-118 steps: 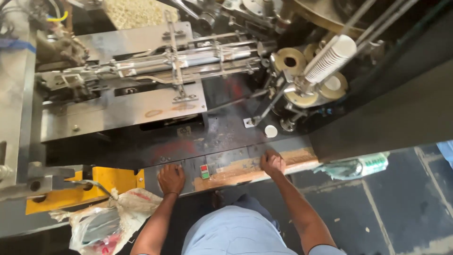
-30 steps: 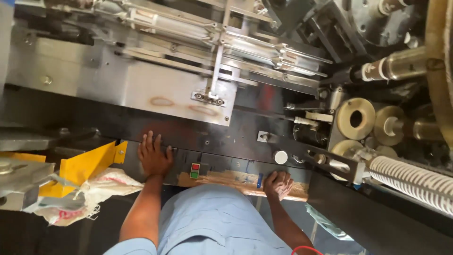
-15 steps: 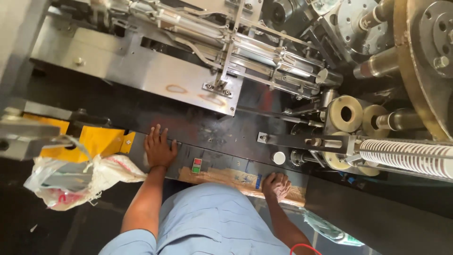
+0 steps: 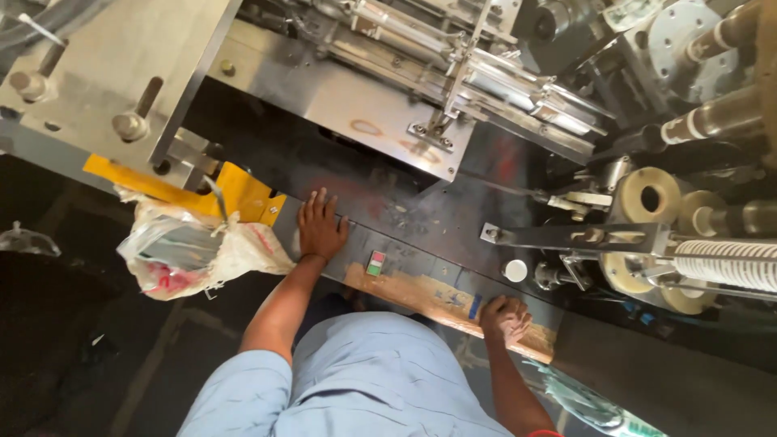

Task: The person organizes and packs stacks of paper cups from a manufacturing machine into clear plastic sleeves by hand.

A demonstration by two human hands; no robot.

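Head view: left hand (image 4: pixel 320 229) flat, fingers spread, on dark machine bed (image 4: pixel 421 210). Right hand (image 4: pixel 505 316) curled, resting on wooden strip (image 4: pixel 421 298) at bed's front edge. 1 small red-green button box (image 4: pixel 375 262) between hands. 1 white cap (image 4: pixel 514 270), 1 plastic bag (image 4: pixel 194 251) nearby.

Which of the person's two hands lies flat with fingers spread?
The left hand, palm down on the dark machine bed. The right hand is curled on the wooden strip.
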